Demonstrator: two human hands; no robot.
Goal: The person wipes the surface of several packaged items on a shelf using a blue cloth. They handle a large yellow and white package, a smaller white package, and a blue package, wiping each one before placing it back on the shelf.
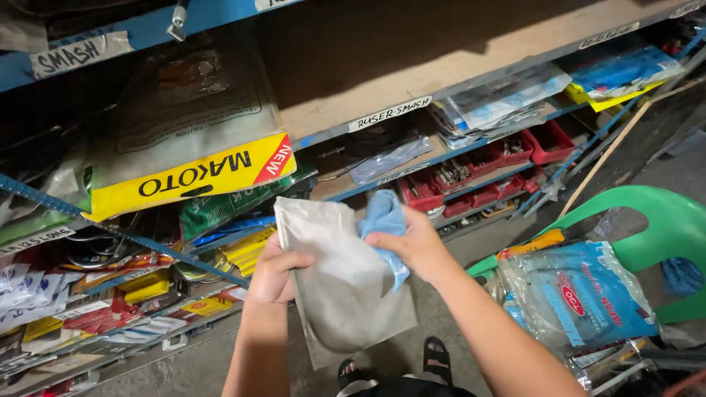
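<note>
My left hand [276,270] grips the left edge of a dusty grey plastic packet [340,287], holding it upright in front of me. My right hand [413,244] presses a light blue cloth [384,220] against the packet's upper right part. Both hands are over the grey floor, just in front of a low blue metal shelf rack.
The rack [147,29] holds many bagged parts, a yellow-banded packet [187,180] and several red bins [482,173]. A green plastic chair [662,220] at the right carries a pile of clear and blue packets [581,298]. My sandalled feet [393,367] show below.
</note>
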